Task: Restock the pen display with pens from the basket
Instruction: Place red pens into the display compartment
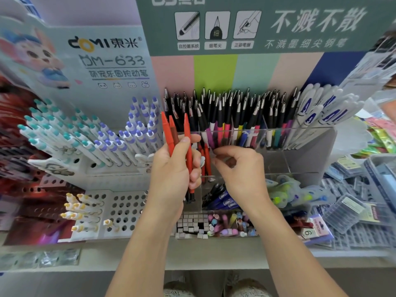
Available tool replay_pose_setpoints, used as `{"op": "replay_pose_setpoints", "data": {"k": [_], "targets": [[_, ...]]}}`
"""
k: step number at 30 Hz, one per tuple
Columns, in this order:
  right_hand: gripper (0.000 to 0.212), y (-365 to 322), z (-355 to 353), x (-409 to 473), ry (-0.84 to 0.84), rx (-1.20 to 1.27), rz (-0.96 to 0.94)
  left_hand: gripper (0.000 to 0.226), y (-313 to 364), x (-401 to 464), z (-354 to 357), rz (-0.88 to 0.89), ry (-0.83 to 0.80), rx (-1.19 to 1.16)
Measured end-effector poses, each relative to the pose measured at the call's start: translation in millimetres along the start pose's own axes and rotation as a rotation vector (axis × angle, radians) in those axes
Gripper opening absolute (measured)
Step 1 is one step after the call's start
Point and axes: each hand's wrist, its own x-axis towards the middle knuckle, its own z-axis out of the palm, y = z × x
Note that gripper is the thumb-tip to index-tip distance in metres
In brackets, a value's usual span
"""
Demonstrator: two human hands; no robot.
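Observation:
My left hand [173,168] grips three red pens [187,142] upright, tips pointing up, in front of the clear acrylic pen display [278,130]. My right hand [237,168] hovers beside it with fingers curled inward, fingertips at the front wall of the display's left compartment; it seems to hold nothing, though the fingertips are partly hidden. A few red pens [205,159] stand inside that left compartment. Black-capped pens [225,108] with coloured barrels fill the upper row. The basket is not in view.
A white perforated rack [124,204] at left holds teal, purple and yellow click pens. White pens [317,112] lean at the display's right end. Below sit blue pens [222,198], small erasers [192,224] and plastic boxes [347,209]. The shelf edge runs along the bottom.

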Motion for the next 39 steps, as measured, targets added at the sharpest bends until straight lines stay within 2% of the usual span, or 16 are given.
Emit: {"op": "replay_pose_setpoints", "data": {"k": [4,8,10,13,16,20,23,25,27,29,32,36,39], "targets": [[0.018,-3,0,1,-0.027,0.005,-0.047,0.024,0,0,-1,0.001,-0.015,0.011],[0.014,-10,-14,4,0.063,0.039,-0.051,0.023,-1,-1,-2,0.017,-0.033,0.032],[0.012,-20,-23,5,0.023,0.23,-0.017,0.023,0,-1,-4,0.014,-0.07,0.038],[0.015,-36,-30,6,-0.111,0.554,0.106,0.022,3,-3,-3,-0.015,-0.21,0.115],[0.014,-39,-28,5,-0.143,0.667,0.16,0.022,4,-4,-2,-0.036,-0.25,0.135],[0.013,-43,-31,3,-0.03,0.737,0.128,0.029,4,-5,-1,0.0,-0.211,0.189],[0.015,-42,-43,3,0.197,0.92,0.052,0.034,8,-4,-3,0.042,-0.056,0.134],[0.017,-37,-49,4,0.369,0.873,-0.043,0.035,10,-2,-7,0.07,0.027,0.109],[0.015,-32,-50,5,0.435,0.75,-0.107,0.033,12,0,-10,0.058,0.072,0.061],[0.013,-26,-41,4,0.369,0.539,-0.139,0.031,11,1,-9,0.03,0.058,0.006],[0.01,-13,-19,-2,0.149,0.23,-0.141,0.032,7,-1,-5,0.017,-0.037,-0.09],[0.005,0,1,-8,0.036,0.122,-0.111,0.018,2,-2,-4,0.039,-0.104,-0.153],[0.007,2,7,-7,0.018,0.1,-0.105,0.024,0,-3,-6,0.067,-0.083,-0.096]]}}
